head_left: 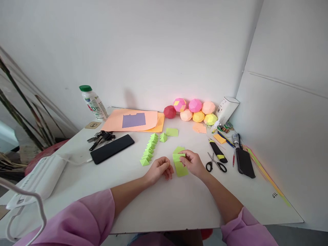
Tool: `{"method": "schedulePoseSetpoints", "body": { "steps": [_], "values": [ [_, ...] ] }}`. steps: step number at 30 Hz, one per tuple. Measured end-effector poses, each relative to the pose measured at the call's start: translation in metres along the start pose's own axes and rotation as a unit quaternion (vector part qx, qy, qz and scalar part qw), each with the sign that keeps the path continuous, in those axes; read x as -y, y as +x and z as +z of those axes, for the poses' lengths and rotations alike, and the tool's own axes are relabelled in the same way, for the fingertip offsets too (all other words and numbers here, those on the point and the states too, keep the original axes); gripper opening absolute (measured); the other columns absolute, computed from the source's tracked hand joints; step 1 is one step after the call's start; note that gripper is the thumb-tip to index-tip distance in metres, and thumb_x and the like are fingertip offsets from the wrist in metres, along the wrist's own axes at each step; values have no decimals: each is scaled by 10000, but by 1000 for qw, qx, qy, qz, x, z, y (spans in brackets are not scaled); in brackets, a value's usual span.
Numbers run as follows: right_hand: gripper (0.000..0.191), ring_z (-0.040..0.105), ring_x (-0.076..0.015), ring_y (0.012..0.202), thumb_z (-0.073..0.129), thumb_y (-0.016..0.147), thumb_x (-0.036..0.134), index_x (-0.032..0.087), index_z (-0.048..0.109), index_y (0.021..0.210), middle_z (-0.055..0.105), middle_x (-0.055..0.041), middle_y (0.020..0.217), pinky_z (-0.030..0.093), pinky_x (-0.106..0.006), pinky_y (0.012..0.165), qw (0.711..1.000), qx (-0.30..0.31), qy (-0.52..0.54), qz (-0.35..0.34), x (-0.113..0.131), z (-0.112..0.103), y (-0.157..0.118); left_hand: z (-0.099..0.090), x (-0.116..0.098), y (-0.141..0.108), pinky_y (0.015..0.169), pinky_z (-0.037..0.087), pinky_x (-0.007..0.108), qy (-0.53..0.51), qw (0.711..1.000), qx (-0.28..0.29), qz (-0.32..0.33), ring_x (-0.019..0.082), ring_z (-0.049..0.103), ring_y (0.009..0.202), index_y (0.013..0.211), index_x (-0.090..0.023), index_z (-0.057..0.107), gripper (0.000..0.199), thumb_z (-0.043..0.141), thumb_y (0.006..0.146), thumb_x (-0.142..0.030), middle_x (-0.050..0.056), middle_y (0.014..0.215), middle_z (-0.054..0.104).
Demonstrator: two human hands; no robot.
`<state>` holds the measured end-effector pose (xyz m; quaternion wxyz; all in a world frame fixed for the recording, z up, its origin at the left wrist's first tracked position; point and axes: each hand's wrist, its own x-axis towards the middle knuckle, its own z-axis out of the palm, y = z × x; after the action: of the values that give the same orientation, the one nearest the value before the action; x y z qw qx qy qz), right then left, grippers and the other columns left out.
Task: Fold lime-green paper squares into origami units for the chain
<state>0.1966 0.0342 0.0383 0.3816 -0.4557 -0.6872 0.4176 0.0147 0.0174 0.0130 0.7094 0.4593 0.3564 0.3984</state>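
My right hand pinches a small light-green paper piece between thumb and fingers. Under and around it lie light-green paper sheets on the white table. To the left, my left hand rests near the tabletop with its fingers curled in; nothing shows in it. Beyond the left hand runs a slanting row of folded green paper pieces. One more folded green piece sits beside the row's far end, near a flat green paper rectangle.
Faceted paper balls line the wall. At right lie scissors, a utility knife and a black phone. At left are a black power bank, keys, a bottle and orange paper sheets.
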Motion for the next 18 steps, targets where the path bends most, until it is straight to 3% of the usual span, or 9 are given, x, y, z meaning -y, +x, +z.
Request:
{"method": "schedulePoseSetpoints", "body": {
  "steps": [4,8,12,15,18],
  "values": [
    [206,504,-90,491,541,794,299,156,589,935,517,34,589,440,-230,516,999,32,28,7,-4,3,-1,1,-1,0,416,423,222,-15,999,10,31,129,608,496,817,-183,414,271,572,776,-399,34,753,662],
    [223,529,-91,510,476,842,299,156,584,973,573,8,638,429,-216,499,996,90,27,8,-4,9,-4,1,1,3,401,398,206,-22,999,15,33,91,529,392,847,-183,432,319,632,733,-404,-39,579,603],
    [240,550,-110,653,518,812,261,180,558,1035,603,-50,879,465,-233,570,995,58,-31,-70,-2,6,-5,-1,2,5,373,354,196,-41,999,1,24,76,472,332,838,-184,444,287,619,738,-389,-60,518,570],
    [280,557,-167,857,614,748,275,196,575,1014,550,-100,1103,483,-241,577,986,80,-53,-139,-7,4,-3,-2,1,6,374,355,200,-46,999,-5,17,79,473,336,847,-179,457,263,596,753,-382,-54,519,567],
    [168,576,-182,846,607,767,311,187,633,876,579,-114,1068,496,-274,590,982,71,-75,-157,-12,5,-1,-1,1,5,374,361,203,-41,999,0,11,79,471,338,838,-174,466,263,581,761,-399,-50,518,558]
  ]
}}
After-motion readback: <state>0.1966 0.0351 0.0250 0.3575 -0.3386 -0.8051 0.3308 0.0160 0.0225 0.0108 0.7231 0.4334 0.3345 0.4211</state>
